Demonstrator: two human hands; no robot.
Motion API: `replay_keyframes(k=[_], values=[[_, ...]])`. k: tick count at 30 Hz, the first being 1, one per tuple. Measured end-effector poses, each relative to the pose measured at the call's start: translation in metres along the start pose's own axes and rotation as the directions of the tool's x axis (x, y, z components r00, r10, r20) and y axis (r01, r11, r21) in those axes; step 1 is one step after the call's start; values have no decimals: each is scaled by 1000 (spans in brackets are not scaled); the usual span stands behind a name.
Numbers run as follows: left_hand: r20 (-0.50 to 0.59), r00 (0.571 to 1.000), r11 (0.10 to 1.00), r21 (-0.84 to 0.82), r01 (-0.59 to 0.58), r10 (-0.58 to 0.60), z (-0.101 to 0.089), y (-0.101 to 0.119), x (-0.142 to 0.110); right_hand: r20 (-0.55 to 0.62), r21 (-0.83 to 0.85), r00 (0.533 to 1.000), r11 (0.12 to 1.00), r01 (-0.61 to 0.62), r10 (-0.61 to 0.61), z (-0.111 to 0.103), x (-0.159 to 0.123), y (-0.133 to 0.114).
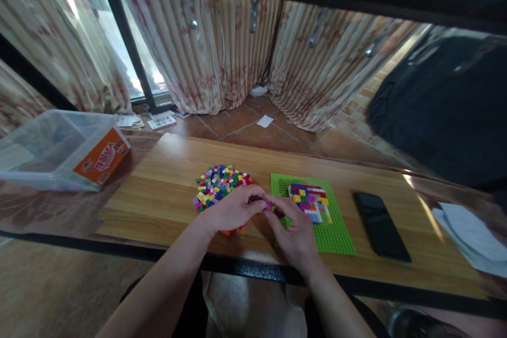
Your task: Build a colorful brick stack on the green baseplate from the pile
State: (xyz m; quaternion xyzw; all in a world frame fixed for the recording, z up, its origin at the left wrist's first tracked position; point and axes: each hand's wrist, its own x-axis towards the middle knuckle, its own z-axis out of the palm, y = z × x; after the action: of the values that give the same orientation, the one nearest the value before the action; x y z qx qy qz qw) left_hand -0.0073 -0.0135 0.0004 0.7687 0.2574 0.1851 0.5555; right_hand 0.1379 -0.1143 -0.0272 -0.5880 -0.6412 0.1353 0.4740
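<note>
My left hand [236, 207] and my right hand [296, 231] meet at the fingertips, between a heap of bricks and a baseplate. Pinched there is a small purple toy brick [268, 205], partly covered by the fingers of both hands. The loose multicoloured bricks [222, 182] lie heaped beyond my left hand, which hides part of them; a few orange ones peek out below the wrist. On the right, the green studded baseplate [336, 240] carries a patch of joined bricks [311, 202] in red, blue, yellow, purple and white. My right fingers overlap the plate's left side.
A wooden board [158, 190] lies on the table under everything. A black phone [382, 226] is right of the baseplate, with white papers [473, 235] farther right. At the left stands a clear plastic bin [59, 179] with an orange label. A dark bar crosses overhead.
</note>
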Motion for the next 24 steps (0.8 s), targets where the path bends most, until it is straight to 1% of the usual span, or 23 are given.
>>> replay_keyframes(k=[4,7,9,12,15,20,24], values=[[47,996,991,-111,77,-72,5,-3,2,-35,10,999,1000,-2,3,-2,0,1],[92,986,953,-258,161,-142,6,-5,1,-72,-17,997,999,-39,38,-5,0,2],[116,978,925,-324,199,-170,6,-6,0,-94,-33,994,998,-60,56,-6,1,2],[96,972,914,-329,236,-216,7,-4,1,-99,-51,993,997,-61,56,-7,1,4],[68,964,915,-305,265,-257,8,-2,2,-107,-97,994,995,-30,19,-6,0,6],[54,957,912,-290,289,-286,9,-1,4,-94,-185,992,981,61,-79,-4,1,5],[53,950,903,-298,310,-308,11,0,5,-96,-212,991,975,72,-94,-4,0,3]])
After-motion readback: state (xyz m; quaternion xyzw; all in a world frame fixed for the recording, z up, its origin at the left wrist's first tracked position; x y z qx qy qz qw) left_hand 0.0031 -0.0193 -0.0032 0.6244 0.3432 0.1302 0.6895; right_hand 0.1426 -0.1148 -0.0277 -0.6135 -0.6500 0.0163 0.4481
